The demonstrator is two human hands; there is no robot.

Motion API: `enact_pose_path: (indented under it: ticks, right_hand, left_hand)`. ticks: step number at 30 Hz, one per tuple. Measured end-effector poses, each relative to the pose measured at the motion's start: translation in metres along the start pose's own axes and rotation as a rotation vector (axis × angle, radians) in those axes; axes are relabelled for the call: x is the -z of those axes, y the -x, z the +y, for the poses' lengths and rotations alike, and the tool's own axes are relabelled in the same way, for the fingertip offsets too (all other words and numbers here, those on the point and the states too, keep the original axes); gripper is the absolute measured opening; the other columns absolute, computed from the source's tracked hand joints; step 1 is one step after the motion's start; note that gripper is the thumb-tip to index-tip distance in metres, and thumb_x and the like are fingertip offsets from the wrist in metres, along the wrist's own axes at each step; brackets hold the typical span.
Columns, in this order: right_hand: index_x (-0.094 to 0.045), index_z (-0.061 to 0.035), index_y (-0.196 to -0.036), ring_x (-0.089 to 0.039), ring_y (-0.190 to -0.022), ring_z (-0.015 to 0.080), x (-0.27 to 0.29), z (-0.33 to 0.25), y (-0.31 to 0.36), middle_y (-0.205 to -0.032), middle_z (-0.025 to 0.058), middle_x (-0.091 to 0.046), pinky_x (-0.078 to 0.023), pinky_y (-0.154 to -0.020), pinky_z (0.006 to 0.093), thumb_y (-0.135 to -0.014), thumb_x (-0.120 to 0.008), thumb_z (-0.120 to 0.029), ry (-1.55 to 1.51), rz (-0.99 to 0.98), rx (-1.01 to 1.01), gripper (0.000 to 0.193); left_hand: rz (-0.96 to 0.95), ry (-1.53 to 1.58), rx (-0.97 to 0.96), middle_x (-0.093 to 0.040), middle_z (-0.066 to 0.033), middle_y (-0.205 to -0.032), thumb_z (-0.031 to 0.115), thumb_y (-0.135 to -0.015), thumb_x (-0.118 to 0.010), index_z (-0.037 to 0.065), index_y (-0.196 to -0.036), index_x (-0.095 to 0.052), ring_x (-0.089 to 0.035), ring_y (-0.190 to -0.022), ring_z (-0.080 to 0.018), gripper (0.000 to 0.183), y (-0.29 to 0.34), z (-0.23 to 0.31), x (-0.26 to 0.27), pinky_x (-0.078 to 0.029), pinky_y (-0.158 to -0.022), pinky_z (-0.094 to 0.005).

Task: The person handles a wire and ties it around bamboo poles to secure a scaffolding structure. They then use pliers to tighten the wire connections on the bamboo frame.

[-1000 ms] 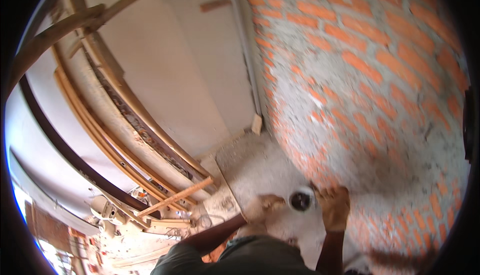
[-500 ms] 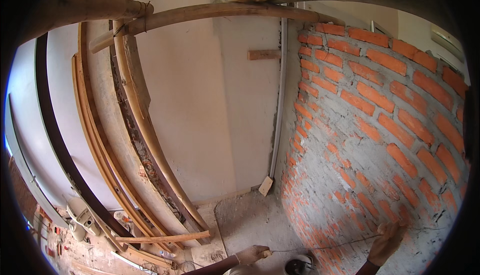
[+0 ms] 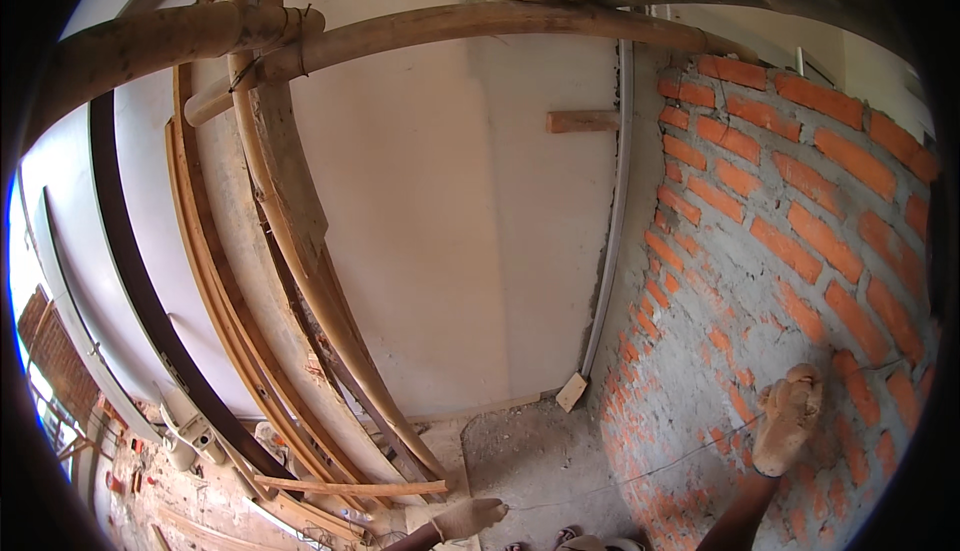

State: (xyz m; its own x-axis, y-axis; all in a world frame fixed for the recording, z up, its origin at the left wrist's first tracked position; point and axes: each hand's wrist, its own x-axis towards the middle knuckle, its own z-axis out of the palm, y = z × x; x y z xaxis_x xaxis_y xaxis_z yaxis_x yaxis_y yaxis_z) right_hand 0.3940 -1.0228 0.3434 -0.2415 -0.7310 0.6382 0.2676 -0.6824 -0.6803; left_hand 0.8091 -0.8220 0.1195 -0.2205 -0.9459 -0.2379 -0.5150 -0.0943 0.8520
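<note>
A thin line, string or wire [image 3: 640, 478], runs slantwise between my two hands in front of the brick wall [image 3: 790, 186]. My left hand [image 3: 472, 518], in what looks like a pale tan glove, is closed on its lower end near the bottom edge. Higher up on the right, against the wall face, my right hand [image 3: 788, 421] is gloved too, its fingers curled around the line. Beyond this hand the line seems to carry on toward the right edge. Grey mortar smears much of the lower brickwork.
Lashed bamboo poles [image 3: 450, 29] cross overhead. Wooden planks [image 3: 205, 261] and a dark upright bar [image 3: 125, 281] lean at the left. A loose wood strip [image 3: 350, 488] lies low near my left arm. A grey pipe [image 3: 622, 211] runs down the plastered wall [image 3: 420, 241]. Feet [image 3: 568, 535] show at the bottom edge.
My right hand has risen along the brick wall. My left hand has shifted left and slightly down. The line now slopes more steeply, and the whole view has swung a little to the left.
</note>
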Motion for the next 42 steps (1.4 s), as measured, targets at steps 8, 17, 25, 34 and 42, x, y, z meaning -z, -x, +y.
enact_pose_path:
  ticks: [8, 17, 25, 34, 42]
  right_hand:
    - [-0.059, 0.0025, -0.135, -0.043, -0.059, 0.0079, -0.053, 0.082, -0.044, -0.07, -0.0043, -0.039, -0.044, -0.054, 0.0278, -0.103, -0.06, -0.048, 0.097, -0.243, -0.245, 0.06]
    - [-0.044, 0.0027, -0.154, -0.037, -0.056, 0.0025, -0.158, 0.053, -0.133, -0.07, -0.0054, -0.042, -0.037, -0.049, 0.0195, -0.103, -0.06, -0.039, 0.199, -0.26, -0.058, 0.068]
    - [-0.055, 0.0008, -0.143, -0.034, -0.059, 0.0025, -0.194, 0.05, -0.213, -0.07, -0.006, -0.039, -0.033, -0.051, 0.0214, -0.11, -0.051, -0.027, 0.017, -0.422, 0.036, 0.044]
    - [-0.066, 0.0019, -0.122, -0.046, -0.065, 0.0022, -0.28, 0.04, -0.162, -0.075, -0.0048, -0.05, -0.04, -0.055, 0.0223, -0.108, -0.059, -0.026, 0.284, -0.437, 0.079, 0.032]
    - [-0.071, -0.0033, -0.103, -0.063, -0.078, 0.0105, -0.387, 0.014, -0.178, -0.083, 0.0034, -0.065, -0.052, -0.068, 0.0257, -0.107, -0.058, -0.029, 0.513, -0.407, 0.677, 0.029]
  left_hand:
    - [-0.024, -0.527, 0.35, -0.072, -0.0216, -0.105, 0.044, -0.109, -0.042, 0.006, -0.109, -0.066, -0.07, -0.097, -0.0427, 0.044, -0.077, -0.009, -0.04, -0.052, -0.084, -0.0544]
    - [0.133, -0.564, -0.177, -0.063, -0.0127, -0.138, 0.042, -0.107, -0.048, 0.012, -0.129, -0.065, -0.058, -0.128, -0.0371, 0.041, -0.208, 0.022, -0.025, -0.05, -0.102, -0.0487]
    - [0.536, 0.131, -0.437, -0.064, -0.0168, -0.136, 0.057, -0.101, -0.059, 0.007, -0.148, -0.052, -0.062, -0.126, -0.0281, 0.069, -0.235, 0.116, 0.165, -0.049, -0.107, -0.0414]
    - [0.868, -0.018, -0.889, -0.067, -0.0162, -0.127, 0.042, -0.1, -0.066, 0.001, -0.134, -0.062, -0.066, -0.113, -0.0256, 0.053, -0.214, 0.237, 0.33, -0.051, -0.101, -0.0367]
    - [0.092, 0.48, -1.053, -0.058, -0.0181, -0.133, 0.051, -0.105, -0.056, -0.004, -0.146, -0.047, -0.06, -0.119, -0.0246, 0.069, -0.225, 0.319, 0.311, -0.048, -0.104, -0.0369]
